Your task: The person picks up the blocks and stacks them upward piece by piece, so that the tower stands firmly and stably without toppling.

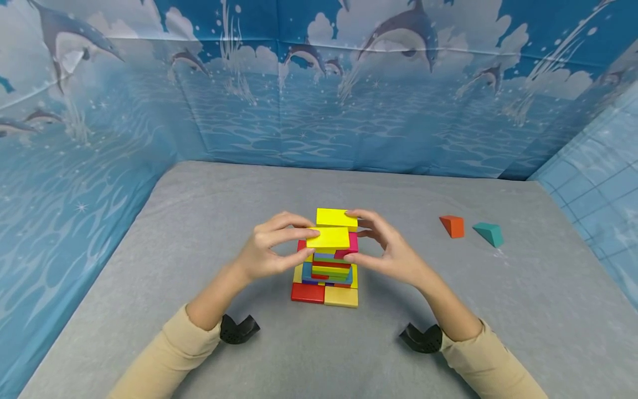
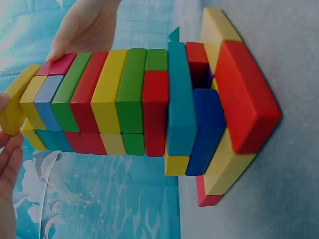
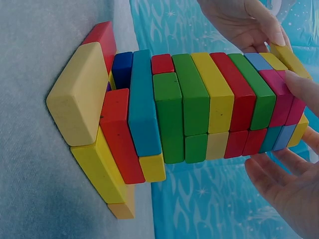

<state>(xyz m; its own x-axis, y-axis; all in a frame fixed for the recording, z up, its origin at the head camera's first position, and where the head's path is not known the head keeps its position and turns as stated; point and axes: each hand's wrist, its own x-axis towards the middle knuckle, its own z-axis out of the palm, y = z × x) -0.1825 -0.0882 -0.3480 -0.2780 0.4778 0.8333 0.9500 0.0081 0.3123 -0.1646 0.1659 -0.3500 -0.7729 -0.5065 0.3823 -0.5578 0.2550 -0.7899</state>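
A tall tower of coloured wooden blocks (image 1: 331,271) stands on the grey surface before me. My left hand (image 1: 271,244) pinches a yellow block (image 1: 329,238) at the tower's top front, its index finger over the upper face. In the left wrist view that yellow block (image 2: 19,99) sits tilted against the layers beneath. My right hand (image 1: 391,249) surrounds the top from the right, its thumb by the pink block (image 3: 276,102) and its other fingers loosely spread behind. One fingertip touches the rear yellow block (image 1: 336,218). The tower partly hides the right fingers in the left wrist view.
An orange wedge block (image 1: 453,226) and a teal wedge block (image 1: 490,234) lie to the right on the grey cloth (image 1: 239,194). Behind hangs a blue dolphin-print curtain (image 1: 319,111). Black wrist mounts (image 1: 239,329) sit by both sleeves. Wider blocks (image 1: 308,293) form the tower's base.
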